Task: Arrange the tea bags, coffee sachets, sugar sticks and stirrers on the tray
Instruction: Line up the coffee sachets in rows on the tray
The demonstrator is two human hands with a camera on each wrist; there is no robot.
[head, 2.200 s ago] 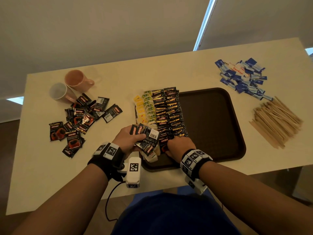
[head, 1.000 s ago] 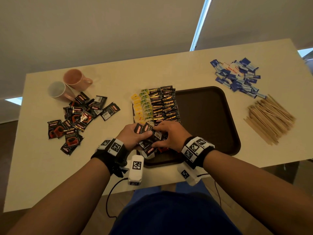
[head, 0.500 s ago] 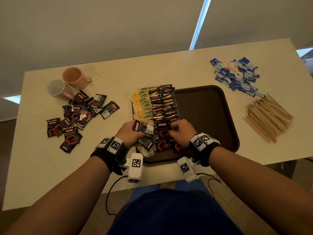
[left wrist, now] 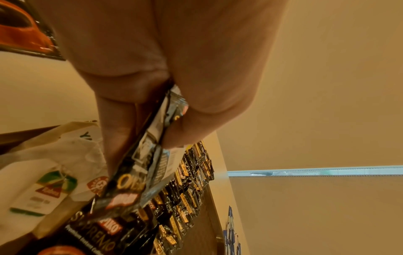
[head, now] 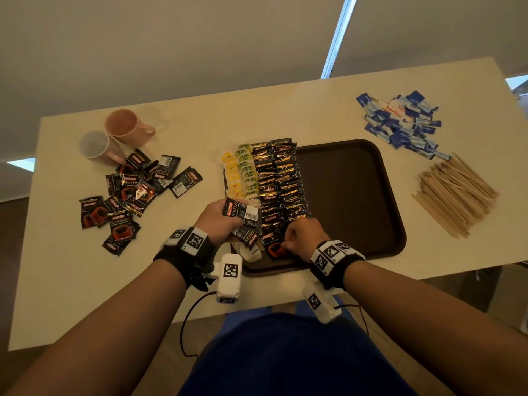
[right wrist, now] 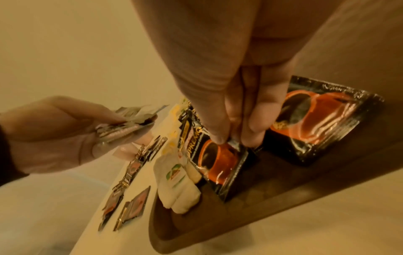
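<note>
The desk is pale cream. The tray on it is dark brown. The coffee sachets lined up on the tray are black with gold bands and red labels; the loose coffee sachets on the desk are black with an orange-red cup printed on them and white barcode patches. The tea bags carry yellow and green tags. The sugar sticks are blue and white, a few white with red lettering. The stirrers are light tan wood. One mug is pink, the other mug whitish grey. The wristbands are black with white squares bearing black marker patterns.
</note>
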